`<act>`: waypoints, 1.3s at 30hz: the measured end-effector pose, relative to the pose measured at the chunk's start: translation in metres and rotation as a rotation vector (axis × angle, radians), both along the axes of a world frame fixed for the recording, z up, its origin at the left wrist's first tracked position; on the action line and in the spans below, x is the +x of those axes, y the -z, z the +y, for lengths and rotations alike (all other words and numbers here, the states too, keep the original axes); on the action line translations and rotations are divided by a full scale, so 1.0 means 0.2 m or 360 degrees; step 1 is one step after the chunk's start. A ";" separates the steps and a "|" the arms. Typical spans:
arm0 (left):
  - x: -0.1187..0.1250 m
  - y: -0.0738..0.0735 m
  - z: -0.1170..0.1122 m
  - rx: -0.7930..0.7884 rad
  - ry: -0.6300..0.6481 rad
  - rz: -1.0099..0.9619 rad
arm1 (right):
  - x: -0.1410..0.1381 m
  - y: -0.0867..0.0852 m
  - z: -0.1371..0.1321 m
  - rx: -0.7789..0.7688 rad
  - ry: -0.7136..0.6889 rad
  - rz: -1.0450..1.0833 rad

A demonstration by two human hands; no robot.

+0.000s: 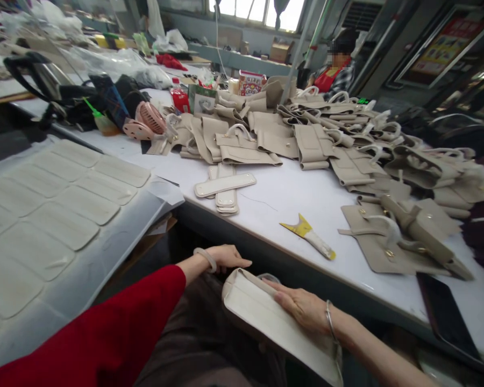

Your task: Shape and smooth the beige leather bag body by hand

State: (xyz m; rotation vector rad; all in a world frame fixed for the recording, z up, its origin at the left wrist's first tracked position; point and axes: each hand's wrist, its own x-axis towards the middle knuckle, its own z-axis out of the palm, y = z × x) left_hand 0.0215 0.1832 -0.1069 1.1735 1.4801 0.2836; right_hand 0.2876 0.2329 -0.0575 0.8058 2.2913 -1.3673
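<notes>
A beige handbag (282, 322) lies tilted across my lap, its long pale base panel facing up. My right hand (300, 306) lies over its far side and grips it, fingers over the edge and partly hidden. My left hand (228, 258) is at the bag's upper left end, its fingers curled and one digit pointing right; what they hold, if anything, is hidden. On the table beyond lie a small stack of beige straps (226, 188) with metal studs and a yellow scraper (308, 236) with a wrapped handle.
Several beige handbags (266, 131) are piled along the table's far side. Flat pale panels (60, 209) lie in rows on a sheet at left. A phone (447, 314) sits near the right edge. A pink fan (149, 121), a bottle (179, 97) and a seated person (334, 70) are farther back.
</notes>
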 end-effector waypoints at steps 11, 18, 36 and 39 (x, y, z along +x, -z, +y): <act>0.06 -0.23 0.05 -0.0019 0.0543 -0.0107 | 0.31 -0.08 0.04 -0.0186 0.0002 -0.0100; 0.16 -0.30 0.06 0.0115 0.0660 0.0140 | 0.07 -0.04 0.02 -0.0071 -0.0059 0.0002; 0.75 -0.35 -0.39 0.1206 0.0530 0.0350 | 0.30 0.58 -0.81 -0.0075 0.2210 0.0775; 0.80 -0.32 -0.39 0.1167 0.0575 0.0466 | 0.12 0.67 -0.78 -0.0016 0.2070 0.0920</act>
